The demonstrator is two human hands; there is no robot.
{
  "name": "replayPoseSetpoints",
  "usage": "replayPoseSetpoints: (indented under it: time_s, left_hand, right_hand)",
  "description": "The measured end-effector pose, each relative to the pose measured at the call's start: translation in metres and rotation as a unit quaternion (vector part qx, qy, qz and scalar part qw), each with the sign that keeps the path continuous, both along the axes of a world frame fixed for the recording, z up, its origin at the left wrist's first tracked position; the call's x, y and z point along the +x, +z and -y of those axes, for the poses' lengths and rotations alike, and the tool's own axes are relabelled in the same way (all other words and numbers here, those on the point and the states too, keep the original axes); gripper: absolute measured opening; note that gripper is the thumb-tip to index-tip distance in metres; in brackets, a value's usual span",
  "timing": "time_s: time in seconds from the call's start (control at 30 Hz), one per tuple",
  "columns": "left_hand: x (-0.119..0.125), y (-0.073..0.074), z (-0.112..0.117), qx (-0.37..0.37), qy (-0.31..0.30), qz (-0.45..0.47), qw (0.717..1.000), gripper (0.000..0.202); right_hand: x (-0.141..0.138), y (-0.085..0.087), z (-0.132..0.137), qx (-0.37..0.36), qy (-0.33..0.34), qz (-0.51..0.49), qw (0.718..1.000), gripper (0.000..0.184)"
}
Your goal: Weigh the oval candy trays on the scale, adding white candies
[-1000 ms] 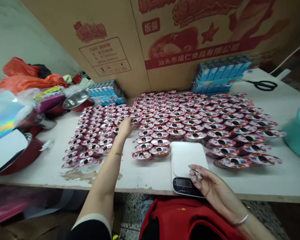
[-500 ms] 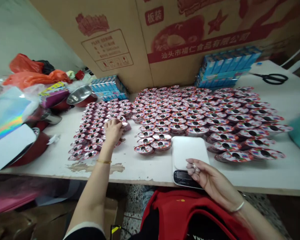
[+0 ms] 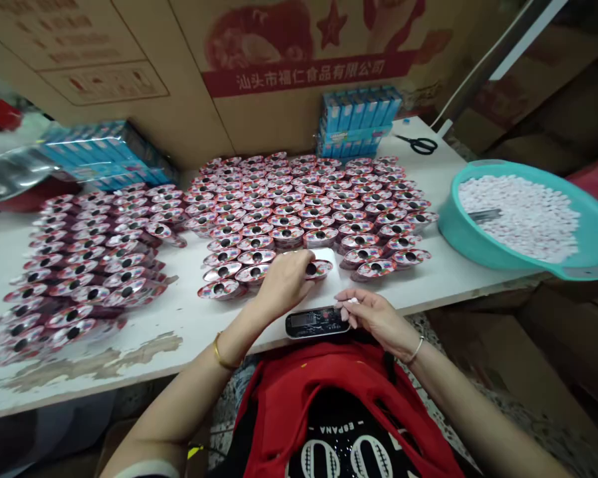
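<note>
My left hand [image 3: 286, 280] is closed on a small printed pouch [image 3: 319, 269] with an oval top and a dark round opening, held over the white platform of a digital kitchen scale [image 3: 335, 285]. The scale has a black front panel with a lit display. Near its right front corner, my right hand [image 3: 373, 317] has its fingers pinched around a few small white candies [image 3: 353, 301]. Several rows of matching pouches [image 3: 284, 220] stand upright behind the scale, and another group of pouches [image 3: 87, 255] stands on the left.
A turquoise basin [image 3: 451, 229] on the right holds many white candies and a metal scoop [image 3: 484, 215]. Blue boxed packs [image 3: 361, 116] and black-handled scissors [image 3: 422, 145] lie toward the back. Behind them rises a large cardboard box [image 3: 189, 113]. Metal bowls [image 3: 17, 169] sit far left.
My left hand has gone from the left group of pouches to the scale, now with a pouch in it. My right hand stays by the scale with candies. The view has turned right, showing the basin.
</note>
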State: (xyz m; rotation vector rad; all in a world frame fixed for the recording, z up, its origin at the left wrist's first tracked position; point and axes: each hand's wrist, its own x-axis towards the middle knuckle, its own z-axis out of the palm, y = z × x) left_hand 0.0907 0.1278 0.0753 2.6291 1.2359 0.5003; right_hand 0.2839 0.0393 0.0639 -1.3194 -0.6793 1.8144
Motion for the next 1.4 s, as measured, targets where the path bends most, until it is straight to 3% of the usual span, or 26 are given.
replayPoseSetpoints:
  time_s: [0.1, 0.2, 0.33, 0.5, 0.63, 0.73, 0.83, 1.0, 1.13, 1.2, 1.27, 1.33, 1.4]
  left_hand:
    - [0.002, -0.006, -0.003, -0.005, -0.008, -0.005, 1.000, 0.037]
    - [-0.016, -0.001, 0.004, 0.009, -0.023, 0.041, 0.999, 0.050]
    - [-0.056, -0.009, 0.034, 0.043, 0.015, 0.153, 0.987, 0.027]
    - [-0.102, -0.061, 0.083, -0.001, 0.137, 0.153, 0.979, 0.015]
    - [-0.116, -0.099, 0.101, -0.021, 0.235, 0.131, 0.963, 0.017]
    - [-0.116, -0.109, 0.102, -0.001, 0.252, 0.115, 0.961, 0.016]
    - [-0.116, -0.109, 0.101, 0.012, 0.238, 0.113, 0.965, 0.015]
    - [-0.119, -0.110, 0.101, 0.010, 0.238, 0.117, 0.964, 0.015]
    - [-0.120, -0.113, 0.100, 0.014, 0.236, 0.120, 0.964, 0.015]
    - [-0.121, -0.114, 0.100, 0.014, 0.232, 0.122, 0.965, 0.015]
    - [-0.121, -0.114, 0.100, 0.012, 0.234, 0.122, 0.964, 0.015]
    - [-0.120, -0.113, 0.100, 0.010, 0.239, 0.123, 0.963, 0.016]
    - [-0.120, -0.112, 0.100, 0.008, 0.242, 0.126, 0.962, 0.015]
  right_hand:
    - [0.007, 0.001, 0.003, 0.011, 0.021, 0.014, 1.000, 0.030]
    - [0.011, 0.002, 0.003, 0.019, 0.023, 0.010, 1.000, 0.031]
    - [0.016, 0.005, 0.003, 0.020, 0.044, 0.023, 0.999, 0.032]
    - [0.018, 0.016, -0.005, 0.045, 0.113, 0.099, 0.988, 0.028]
    - [0.013, 0.036, -0.023, 0.121, 0.154, 0.172, 0.965, 0.022]
    - [0.002, 0.055, -0.042, 0.234, 0.189, 0.282, 0.911, 0.020]
    - [-0.013, 0.069, -0.062, 0.313, 0.242, 0.412, 0.821, 0.017]
    - [-0.036, 0.069, -0.086, 0.306, 0.338, 0.542, 0.705, 0.017]
    - [-0.045, 0.064, -0.093, 0.275, 0.386, 0.595, 0.649, 0.018]
    - [-0.048, 0.064, -0.093, 0.274, 0.386, 0.607, 0.639, 0.022]
    - [-0.050, 0.065, -0.093, 0.283, 0.376, 0.601, 0.646, 0.026]
    - [-0.046, 0.068, -0.095, 0.313, 0.341, 0.579, 0.671, 0.028]
    - [-0.028, 0.074, -0.098, 0.353, 0.264, 0.558, 0.703, 0.029]
